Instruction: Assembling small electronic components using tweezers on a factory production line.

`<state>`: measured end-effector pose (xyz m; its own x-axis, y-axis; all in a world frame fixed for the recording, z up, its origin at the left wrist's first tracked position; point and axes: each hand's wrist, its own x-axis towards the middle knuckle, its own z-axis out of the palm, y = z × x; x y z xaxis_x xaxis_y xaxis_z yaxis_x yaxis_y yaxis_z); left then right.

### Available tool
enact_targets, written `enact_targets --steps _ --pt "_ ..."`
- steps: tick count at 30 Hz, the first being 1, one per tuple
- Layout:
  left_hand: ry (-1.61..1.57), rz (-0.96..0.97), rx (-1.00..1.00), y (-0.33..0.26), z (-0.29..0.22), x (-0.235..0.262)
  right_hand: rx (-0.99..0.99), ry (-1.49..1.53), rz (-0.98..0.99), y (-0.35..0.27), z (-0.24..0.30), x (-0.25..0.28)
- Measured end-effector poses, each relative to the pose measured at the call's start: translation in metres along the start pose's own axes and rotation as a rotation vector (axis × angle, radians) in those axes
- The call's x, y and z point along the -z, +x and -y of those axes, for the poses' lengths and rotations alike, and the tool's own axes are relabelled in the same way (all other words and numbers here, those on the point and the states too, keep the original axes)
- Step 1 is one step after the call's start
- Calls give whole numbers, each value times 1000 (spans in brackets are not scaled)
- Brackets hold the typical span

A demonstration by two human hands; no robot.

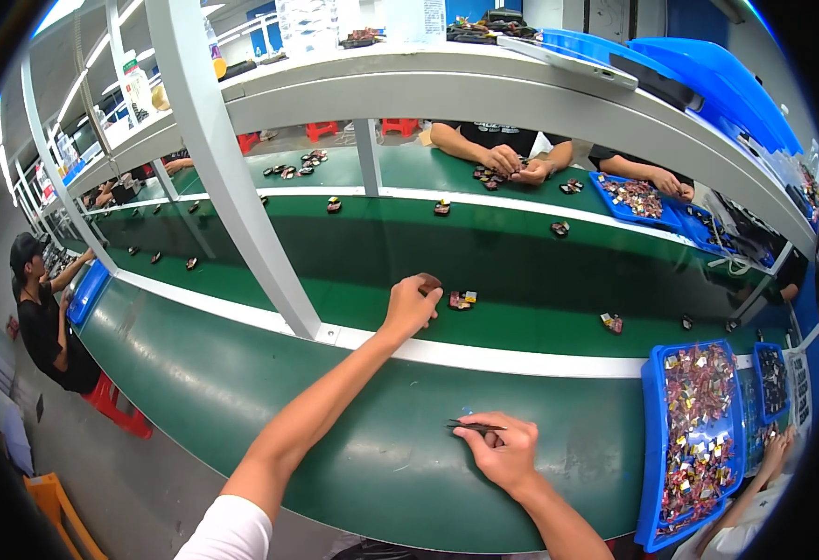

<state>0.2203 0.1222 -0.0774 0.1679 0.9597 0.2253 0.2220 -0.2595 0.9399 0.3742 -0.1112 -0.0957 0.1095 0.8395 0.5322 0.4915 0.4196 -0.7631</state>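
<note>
I am reaching my left hand out over the green belt. Its fingers are pinching a small dark part, just left of another small part lying on the belt. My right hand is resting on the near table, fingers closed on thin black tweezers. A blue tray of parts is sitting at my right.
</note>
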Motion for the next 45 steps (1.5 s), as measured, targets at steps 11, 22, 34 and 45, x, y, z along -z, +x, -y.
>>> enact_targets --steps 11,22,34,45 --pt "59 215 400 54 1 -17 76 -10 6 6 0 6" --pt "346 -9 203 32 28 -11 146 -80 -4 -1 2 2" --pt "-182 109 266 -129 -23 12 9 11 26 2 8 3" --pt "-292 184 156 -170 -15 -8 -358 275 -1 0 -3 16"
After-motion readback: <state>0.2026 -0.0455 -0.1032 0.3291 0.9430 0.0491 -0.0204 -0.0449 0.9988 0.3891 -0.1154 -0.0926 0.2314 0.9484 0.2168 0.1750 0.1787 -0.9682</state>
